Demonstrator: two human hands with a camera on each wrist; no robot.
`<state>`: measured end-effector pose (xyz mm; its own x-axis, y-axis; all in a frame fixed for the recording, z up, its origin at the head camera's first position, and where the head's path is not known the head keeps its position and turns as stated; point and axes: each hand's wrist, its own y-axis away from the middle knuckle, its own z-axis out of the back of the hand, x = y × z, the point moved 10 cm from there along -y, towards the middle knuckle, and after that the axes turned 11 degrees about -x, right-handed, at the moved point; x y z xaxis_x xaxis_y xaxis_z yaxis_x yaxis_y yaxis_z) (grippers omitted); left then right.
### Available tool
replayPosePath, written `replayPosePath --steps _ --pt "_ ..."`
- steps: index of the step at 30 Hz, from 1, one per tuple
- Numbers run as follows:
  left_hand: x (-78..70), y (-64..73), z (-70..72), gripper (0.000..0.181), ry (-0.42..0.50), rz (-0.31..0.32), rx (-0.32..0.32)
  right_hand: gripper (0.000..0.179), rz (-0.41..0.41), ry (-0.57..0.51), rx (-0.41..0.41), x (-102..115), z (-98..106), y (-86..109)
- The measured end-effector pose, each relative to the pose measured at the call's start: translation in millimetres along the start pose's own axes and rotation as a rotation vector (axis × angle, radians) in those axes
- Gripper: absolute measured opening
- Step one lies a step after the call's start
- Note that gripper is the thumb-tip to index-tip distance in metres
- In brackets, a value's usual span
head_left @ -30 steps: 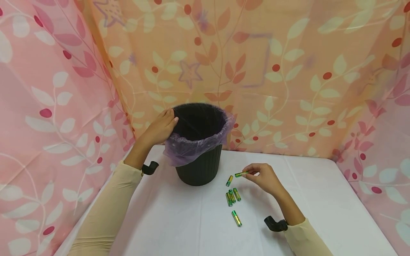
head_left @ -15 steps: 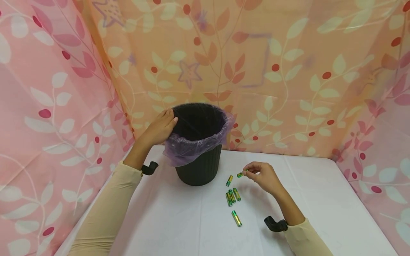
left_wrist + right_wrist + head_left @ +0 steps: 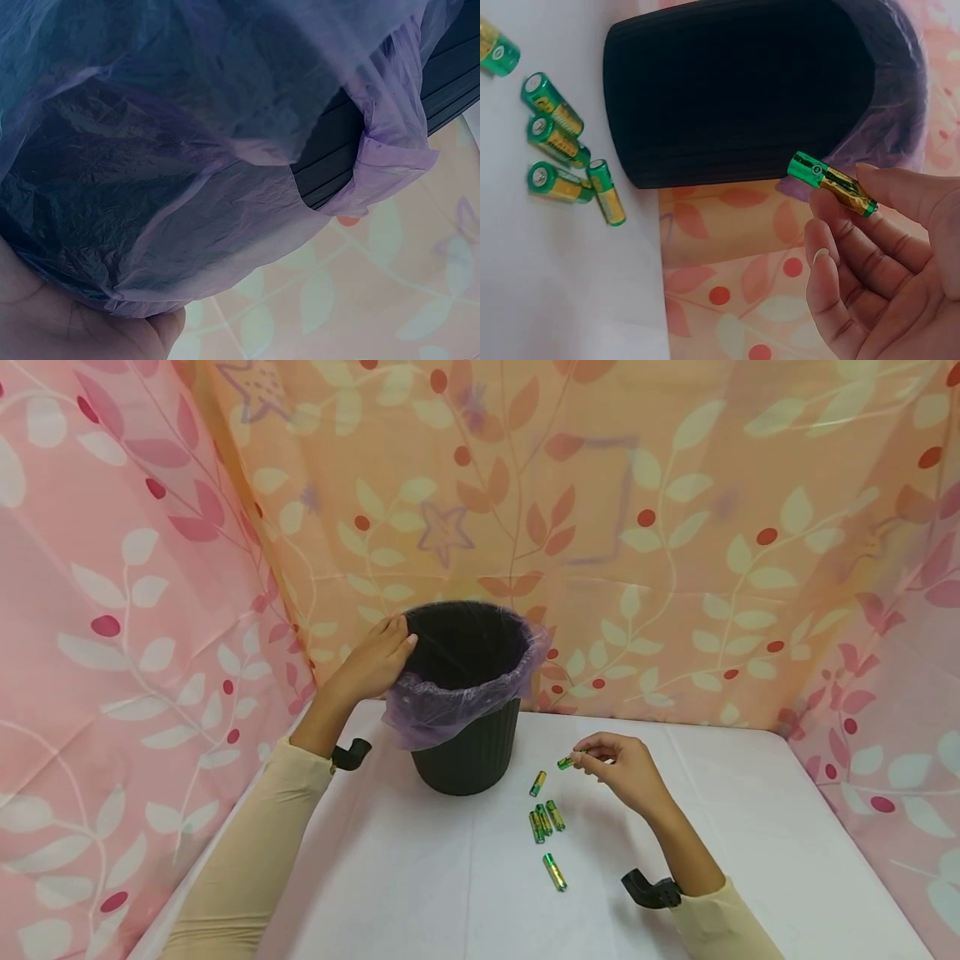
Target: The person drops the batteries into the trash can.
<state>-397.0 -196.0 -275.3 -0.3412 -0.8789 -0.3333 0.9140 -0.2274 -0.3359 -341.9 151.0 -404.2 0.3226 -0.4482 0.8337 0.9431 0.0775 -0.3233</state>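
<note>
Right of centre in the head view, your right hand (image 3: 622,768) pinches a green-and-gold cylindrical battery (image 3: 566,762) between thumb and fingertips, the other fingers bent beneath (the right wrist view shows the battery's green end sticking out). Your left hand (image 3: 375,658), left of centre, rests on the lined rim of the black ribbed bin (image 3: 465,764); you can't tell from these views whether its fingers curl round that rim. A translucent purple liner (image 3: 468,714) hangs over the outside. On the white tablecloth (image 3: 420,877), below and right of the bin, lie a single battery (image 3: 537,783), then three batteries (image 3: 543,821) side by side, and a lower battery (image 3: 555,872) apart from them.
</note>
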Motion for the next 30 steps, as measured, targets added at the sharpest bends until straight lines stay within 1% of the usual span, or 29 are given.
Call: replayPosePath --steps 8,17,21,30 --pt "-0.8 -0.3 1.5 0.064 0.000 -0.006 -0.006 0.011 0.056 0.018 -0.024 17 7 2.5" --pt "-1.1 1.3 0.0 0.064 0.008 -0.004 -0.002 0.008 0.088 0.028 -0.040 35 9 5.7" --pt "1.0 0.9 -1.5 0.064 0.007 0.004 -0.002 0.009 0.118 0.028 -0.047 49 11 4.1" --pt "0.3 0.8 -0.3 0.063 -0.001 -0.006 -0.011 0.011 0.155 0.035 -0.040 81 17 -4.6"
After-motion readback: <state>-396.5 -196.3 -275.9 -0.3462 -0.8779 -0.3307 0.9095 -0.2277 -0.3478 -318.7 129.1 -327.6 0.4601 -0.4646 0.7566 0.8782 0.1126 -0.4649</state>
